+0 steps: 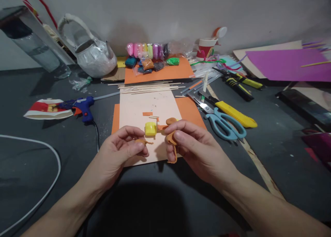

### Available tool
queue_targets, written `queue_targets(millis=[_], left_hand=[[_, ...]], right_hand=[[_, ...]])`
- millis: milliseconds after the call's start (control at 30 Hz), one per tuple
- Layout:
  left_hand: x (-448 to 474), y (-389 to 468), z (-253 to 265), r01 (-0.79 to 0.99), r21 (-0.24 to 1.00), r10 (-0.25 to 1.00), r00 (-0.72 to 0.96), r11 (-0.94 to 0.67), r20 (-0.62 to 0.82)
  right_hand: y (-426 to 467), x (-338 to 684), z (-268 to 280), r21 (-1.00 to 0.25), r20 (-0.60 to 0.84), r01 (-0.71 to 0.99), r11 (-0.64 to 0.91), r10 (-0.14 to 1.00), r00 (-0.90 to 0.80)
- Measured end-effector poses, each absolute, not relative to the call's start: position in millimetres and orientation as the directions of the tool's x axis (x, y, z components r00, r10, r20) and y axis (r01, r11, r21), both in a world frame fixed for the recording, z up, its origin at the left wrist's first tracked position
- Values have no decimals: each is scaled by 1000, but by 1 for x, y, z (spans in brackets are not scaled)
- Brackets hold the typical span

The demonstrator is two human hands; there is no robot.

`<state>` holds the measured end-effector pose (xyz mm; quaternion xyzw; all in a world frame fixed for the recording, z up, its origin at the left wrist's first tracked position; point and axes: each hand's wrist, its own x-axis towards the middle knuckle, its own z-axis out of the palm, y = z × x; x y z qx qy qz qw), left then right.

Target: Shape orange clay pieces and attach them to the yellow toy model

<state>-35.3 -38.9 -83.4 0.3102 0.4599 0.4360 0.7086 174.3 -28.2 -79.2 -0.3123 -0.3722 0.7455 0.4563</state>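
1. Left hand (119, 154): thumb and fingers pinch a small orange-brown clay-like piece (141, 141), its right end drawn into a thin, ragged tail.
2. Yellow block (150, 129): glossy, with rounded corners, resting on a pale board (144, 104), just beyond the gap between the hands.
3. Right hand (195, 144): thumb and fingers grasp a larger orange-brown lump (171, 139), soft and uneven, with a narrow, bent strip (175, 155) hanging beneath it.

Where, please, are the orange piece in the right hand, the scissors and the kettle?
Orange piece (171, 139), head view: its upper, wider part.
Scissors (217, 113), head view: the blue handles, near the blades.
Kettle (96, 60), head view: its round body.
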Motion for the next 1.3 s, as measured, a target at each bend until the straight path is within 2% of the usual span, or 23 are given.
queue_targets(millis=[100, 267, 467, 633, 800, 900, 967, 1033, 1167, 1300], left_hand=[[-35, -40, -84, -311, 840, 894, 216, 444, -392], [-33, -43, -86, -318, 840, 875, 363, 440, -321], [-32, -44, -86, -349, 794, 860, 317, 498, -400], [-30, -44, -82, -359, 763, 842, 284, 537, -459], [-30, -42, -81, -329, 793, 855, 272, 513, -441], [-34, -41, -81, -270, 816, 853, 275, 511, -444], [-37, -40, -78, -204, 866, 882, 234, 457, -410], [-40, -39, -75, -89, 928, 925, 153, 362, -347], [-48, -36, -70, 234, 953, 980, 7, 191, -198], [-59, -31, -72, 484, 874, 997, 36, 47, -73]], right_hand=[[-30, 171, -80, -859, -158, -388, -335, 893, -421], [-37, 162, -82, -965, -193, -105, -242, 919, -343], [-41, 163, -81, -994, -33, 110, 8, 929, -368], [-39, 165, -89, -894, 270, 231, 384, 874, -405], [-37, 166, -88, -844, 321, 250, 475, 819, -476], [-37, 169, -81, -902, 259, 200, 382, 850, -458], [-36, 173, -76, -974, 149, 109, 196, 929, -338], [-32, 177, -73, -998, 26, -55, 13, 971, -239], [-24, 183, -73, -930, -117, -314, -194, 962, -247], [-19, 183, -73, -875, -177, -399, -274, 948, -264]])
